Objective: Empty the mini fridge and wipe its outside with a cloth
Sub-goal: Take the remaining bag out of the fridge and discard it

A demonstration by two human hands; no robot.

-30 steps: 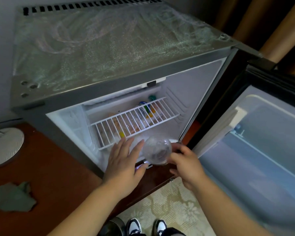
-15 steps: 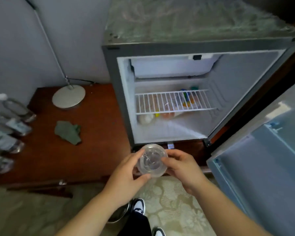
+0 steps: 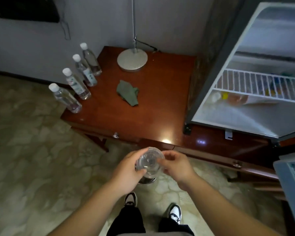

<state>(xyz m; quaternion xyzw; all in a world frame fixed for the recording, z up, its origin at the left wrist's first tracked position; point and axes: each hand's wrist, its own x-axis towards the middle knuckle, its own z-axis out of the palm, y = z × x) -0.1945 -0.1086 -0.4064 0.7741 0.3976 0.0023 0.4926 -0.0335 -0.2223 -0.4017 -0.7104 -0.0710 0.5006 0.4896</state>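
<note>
Drawing the clear cup [image 3: 150, 161] out of the mini fridge [image 3: 209, 57], the person held it low and left of its open front, left hand [image 3: 126, 169] curled round its wall, right hand [image 3: 175, 166] pinching its rim; several items [image 3: 237, 98] still lay inside, so emptying was unfinished.

Four bottles [image 3: 77, 85] stood in a row along the left edge of the bench [image 3: 152, 116]. The cloth [image 3: 128, 92] lay mid-bench, the lamp base [image 3: 132, 60] behind it by the wall. The mini fridge [image 3: 209, 65] sat at the bench's right end, items lying under its wire shelf [image 3: 255, 84]. Before the bench, the left hand [image 3: 126, 169] and right hand [image 3: 175, 165] held a container [image 3: 150, 161] between them.
</note>
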